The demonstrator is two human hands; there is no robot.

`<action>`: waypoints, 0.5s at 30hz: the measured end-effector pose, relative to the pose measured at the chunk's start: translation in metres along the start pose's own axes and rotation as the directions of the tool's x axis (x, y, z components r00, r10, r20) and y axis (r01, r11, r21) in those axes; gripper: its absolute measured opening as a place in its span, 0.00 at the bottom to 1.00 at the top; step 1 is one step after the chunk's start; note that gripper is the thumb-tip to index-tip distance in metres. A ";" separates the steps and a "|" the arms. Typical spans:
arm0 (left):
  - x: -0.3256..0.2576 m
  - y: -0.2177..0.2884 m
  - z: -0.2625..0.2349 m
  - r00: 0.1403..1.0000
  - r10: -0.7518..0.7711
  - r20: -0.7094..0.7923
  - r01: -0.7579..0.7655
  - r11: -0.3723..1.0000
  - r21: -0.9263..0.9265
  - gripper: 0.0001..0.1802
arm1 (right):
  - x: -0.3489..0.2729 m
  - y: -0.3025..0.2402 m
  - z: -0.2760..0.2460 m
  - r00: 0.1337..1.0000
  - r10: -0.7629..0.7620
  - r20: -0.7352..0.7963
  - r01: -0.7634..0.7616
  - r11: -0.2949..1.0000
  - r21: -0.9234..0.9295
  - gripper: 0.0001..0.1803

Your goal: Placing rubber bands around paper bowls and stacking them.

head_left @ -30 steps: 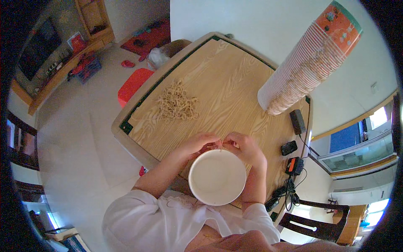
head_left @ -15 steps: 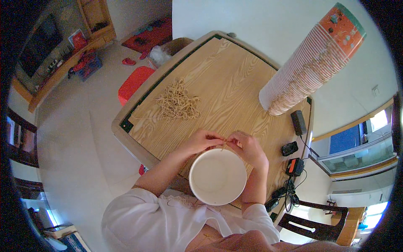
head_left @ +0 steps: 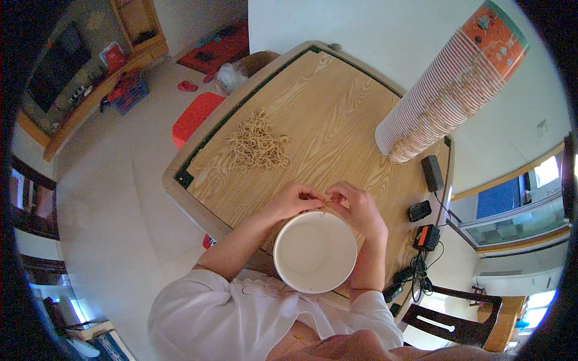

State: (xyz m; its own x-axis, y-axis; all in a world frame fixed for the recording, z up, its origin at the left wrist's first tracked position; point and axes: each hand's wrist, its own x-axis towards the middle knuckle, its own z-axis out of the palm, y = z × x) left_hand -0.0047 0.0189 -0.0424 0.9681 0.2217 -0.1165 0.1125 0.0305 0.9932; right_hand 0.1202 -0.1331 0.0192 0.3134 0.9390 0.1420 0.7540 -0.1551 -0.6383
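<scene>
Rubber band (head_left: pixel 323 204), thin and tan, sits pinched between my two hands at the 12 o'clock rim of the white paper bowl (head_left: pixel 315 251), which stands on the wooden worktop (head_left: pixel 337 129) right in front of me. My left hand (head_left: pixel 293 200) comes in from 9 o'clock and my right hand (head_left: pixel 359 207) from 3 o'clock; the fingertips of both meet over the far edge of the bowl. Each grip is clenched on the band, thumb against forefinger, though the band itself is so fine that I can only make out a short stretch of it between the fingers.

By my reading I am at the step of spreading the band open so it can go over the bowl's rim. The next move calls for pulling the two hands apart to stretch the loop wider than the bowl's mouth, then bringing it down evenly round the rim without letting it snap off one side.

A loose heap of rubber bands (head_left: pixel 257 144) lies on the worktop at about 11 o'clock from the bowl, well apart from my hands. A tall leaning stack of paper bowls (head_left: pixel 442 90) rises at 1 o'clock. Small black devices with cables (head_left: pixel 425 225) lie at 3 o'clock by the worktop's edge.
</scene>
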 end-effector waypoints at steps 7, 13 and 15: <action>0.001 -0.008 -0.001 1.000 -0.014 0.007 0.014 0.999 -0.044 0.10 | 0.001 0.000 -0.002 0.999 0.001 0.039 -0.002 0.999 0.039 0.11; 0.001 -0.013 -0.001 1.000 -0.021 -0.007 0.021 0.996 -0.082 0.10 | 0.003 0.002 -0.002 0.998 -0.039 0.042 0.035 0.994 0.104 0.09; 0.002 -0.014 -0.001 0.996 -0.091 -0.016 0.086 0.973 -0.215 0.10 | 0.002 0.007 -0.001 0.997 -0.036 0.064 0.026 0.989 0.148 0.08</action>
State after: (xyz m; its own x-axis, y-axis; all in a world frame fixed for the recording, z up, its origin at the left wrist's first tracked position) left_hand -0.0050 0.0199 -0.0568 0.9502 0.2332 -0.2067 0.1446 0.2578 0.9553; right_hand 0.1269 -0.1324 0.0157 0.2488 0.9616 0.1161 0.6680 -0.0836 -0.7395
